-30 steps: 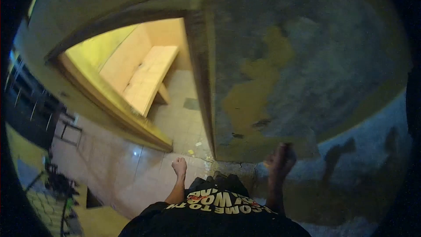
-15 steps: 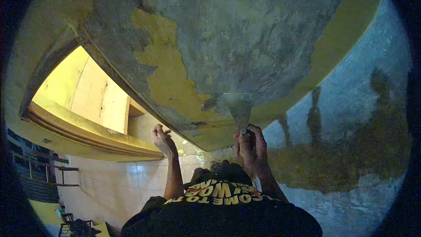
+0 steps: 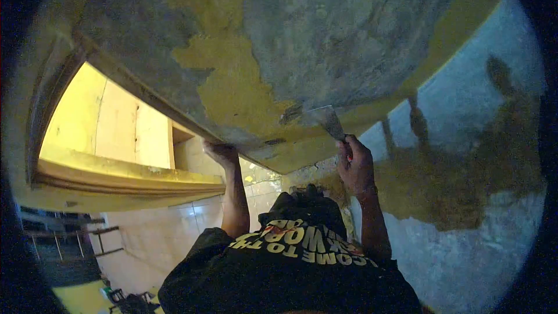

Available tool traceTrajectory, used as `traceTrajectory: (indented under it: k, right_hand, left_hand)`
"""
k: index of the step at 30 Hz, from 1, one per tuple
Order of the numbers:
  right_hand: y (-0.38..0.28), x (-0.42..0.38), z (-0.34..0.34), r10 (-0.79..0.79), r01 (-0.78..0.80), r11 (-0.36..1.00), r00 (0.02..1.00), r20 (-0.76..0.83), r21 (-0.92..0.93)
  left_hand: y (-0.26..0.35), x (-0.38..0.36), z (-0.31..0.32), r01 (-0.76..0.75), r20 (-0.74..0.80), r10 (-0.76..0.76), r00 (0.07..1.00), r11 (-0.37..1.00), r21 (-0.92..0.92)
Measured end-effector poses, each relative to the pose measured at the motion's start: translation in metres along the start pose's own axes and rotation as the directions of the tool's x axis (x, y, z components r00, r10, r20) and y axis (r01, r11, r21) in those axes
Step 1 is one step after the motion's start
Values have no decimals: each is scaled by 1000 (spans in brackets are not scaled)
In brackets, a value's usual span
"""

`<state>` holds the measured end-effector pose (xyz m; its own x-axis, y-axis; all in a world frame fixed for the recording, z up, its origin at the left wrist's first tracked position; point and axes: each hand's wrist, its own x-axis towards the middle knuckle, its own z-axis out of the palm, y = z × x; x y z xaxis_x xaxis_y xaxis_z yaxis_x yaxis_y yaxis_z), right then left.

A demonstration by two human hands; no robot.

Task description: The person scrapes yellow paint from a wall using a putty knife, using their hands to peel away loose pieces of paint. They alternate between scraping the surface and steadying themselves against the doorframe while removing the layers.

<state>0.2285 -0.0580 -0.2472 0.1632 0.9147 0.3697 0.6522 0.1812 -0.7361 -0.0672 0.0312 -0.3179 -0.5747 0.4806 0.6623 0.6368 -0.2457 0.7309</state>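
Observation:
My right hand is closed round the handle of a scraper. Its flat, wide blade lies tilted against the wall, by the border between yellow paint and a bare grey patch. A small dark rough spot sits just left of the blade. At the edge of the wall, beside the lit opening, my left hand has its fingers bent against the corner. Some of those fingers are hard to make out.
A bright opening with a yellow ledge lies at left. Below it are a tiled floor, a ladder-like frame and dark stools. At right stands a blue-grey wall with dark shadows across it.
The scraper has shifted right and turned, its handle now leaning further right. My left hand has gone from hanging loosely curled to touching the wall edge. The whole view has tilted.

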Motion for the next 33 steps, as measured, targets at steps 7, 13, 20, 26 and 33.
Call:
traceTrajectory:
  k: [7,13,20,26,33]
  right_hand:
    - [-44,23,-26,-14,4,960,999,-36,-279]
    - [-22,39,-5,-110,87,987,977,-181,-135]
    - [12,31,19,15,-18,959,1000,-13,-282]
    - [28,32,39,9,-23,989,995,-96,-148]
    - [19,32,52,4,-24,974,996,-89,-225]
  left_hand:
    - [-14,-7,3,258,75,-255,964,833,-489]
    - [-22,-13,2,324,135,-305,943,743,-585]
    - [-17,-14,2,387,149,-364,919,766,-513]
    - [-60,-24,-2,311,163,-266,950,795,-521]
    - [-14,-20,-2,394,117,-392,913,766,-508]
